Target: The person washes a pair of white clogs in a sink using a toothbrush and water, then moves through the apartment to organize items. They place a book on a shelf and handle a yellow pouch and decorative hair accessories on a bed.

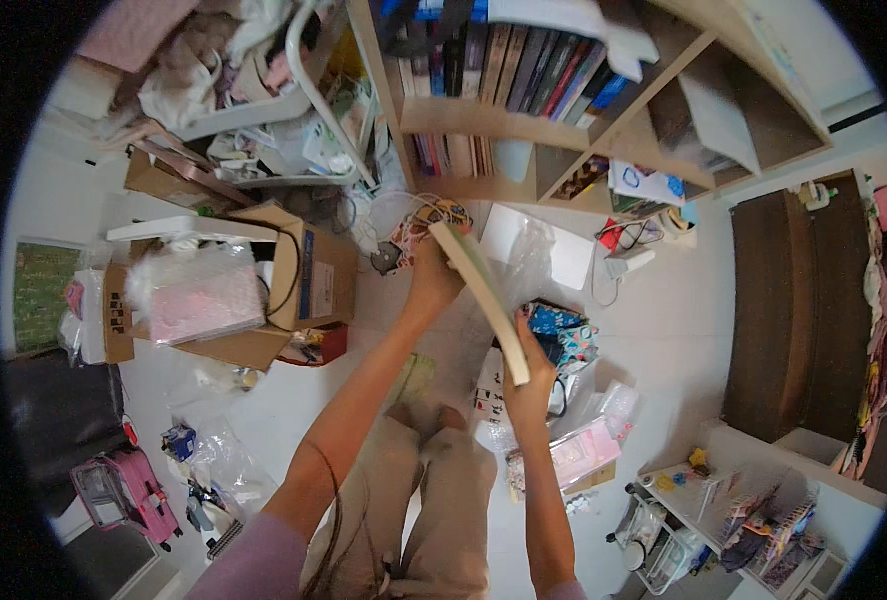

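A thick paperback book (486, 306) is held in front of me on its edge, its cream page edges facing up. My left hand (437, 264) grips the far end, and my right hand (531, 369) has the near end. A green cover shows faintly along its right side. Beneath the hands, the pale floor carries a white flat panel (563, 247) with clear plastic on it. Blue patterned pouches (563, 326) lie just beyond my right hand. Past my left hand sits a tangle of cords (421, 217).
A wooden bookshelf (496, 120) with rows of books stands ahead. To the left is an open cardboard box (323, 277) holding a bubble-wrapped pink package (207, 304). A pink suitcase (132, 495) stands lower left. Brown furniture (796, 307) and a white cart (653, 540) are on the right.
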Demonstrator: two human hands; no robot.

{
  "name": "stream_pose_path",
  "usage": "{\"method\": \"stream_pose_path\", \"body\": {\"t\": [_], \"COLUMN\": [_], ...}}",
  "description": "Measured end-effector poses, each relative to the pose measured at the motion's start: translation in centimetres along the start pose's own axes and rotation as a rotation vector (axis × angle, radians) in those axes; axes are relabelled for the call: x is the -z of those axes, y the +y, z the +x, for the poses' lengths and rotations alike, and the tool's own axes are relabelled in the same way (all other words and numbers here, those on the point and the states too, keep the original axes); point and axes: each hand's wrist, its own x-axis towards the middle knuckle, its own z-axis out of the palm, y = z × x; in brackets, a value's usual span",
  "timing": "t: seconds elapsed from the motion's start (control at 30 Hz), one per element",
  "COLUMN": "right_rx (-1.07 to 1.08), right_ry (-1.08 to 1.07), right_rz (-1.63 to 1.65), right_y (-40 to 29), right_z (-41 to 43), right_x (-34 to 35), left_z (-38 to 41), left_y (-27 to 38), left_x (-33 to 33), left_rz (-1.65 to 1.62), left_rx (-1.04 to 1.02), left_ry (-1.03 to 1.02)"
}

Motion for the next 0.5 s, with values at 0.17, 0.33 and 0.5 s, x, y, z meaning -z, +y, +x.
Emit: {"method": "stream_pose_path", "body": {"t": [0.17, 0.33, 0.5], "right_rx": [0.093, 0.049, 0.035], "right_ry": [0.098, 0.06, 0.071], "right_rz": [0.023, 0.102, 0.13], "right_y": [6.6, 8.7, 9.0], "right_z": [1.8, 3.8, 4.1], "right_x": [-4.2, -8.0, -10.1], "left_z": [0.9, 2.0, 2.7], "left_y": [-8.7, -12.7, -13.9], "left_x": [-1.4, -2.5, -1.4], "left_rz": [-0.313, -0.52, -0.49], "left_rx": [0.104, 0.001, -0.044], "left_ry": [-0.078, 0.075, 0.076]}}
